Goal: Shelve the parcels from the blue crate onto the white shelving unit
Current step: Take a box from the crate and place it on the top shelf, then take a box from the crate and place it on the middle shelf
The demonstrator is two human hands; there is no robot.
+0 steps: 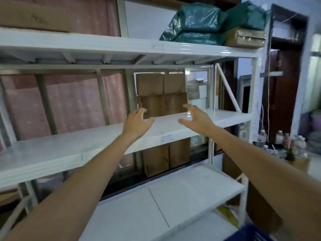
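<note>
My left hand (137, 121) is spread, fingers loosely curved, holding nothing; its fingertips sit at the lower left corner of the brown cardboard (162, 104), contact not discernible. My right hand (194, 117) is likewise spread and empty, at 3 o'clock of the left, above the middle board of the white shelving unit (69, 150). Both forearms extend forward and upward. Green-wrapped parcels (199, 23) lie on the top board at 1 o'clock. The blue crate (250, 233) shows at 5 o'clock.

Both hands, left (137, 121) & right (194, 117), spread open over mid shelf (86, 145), holding nothing.
</note>
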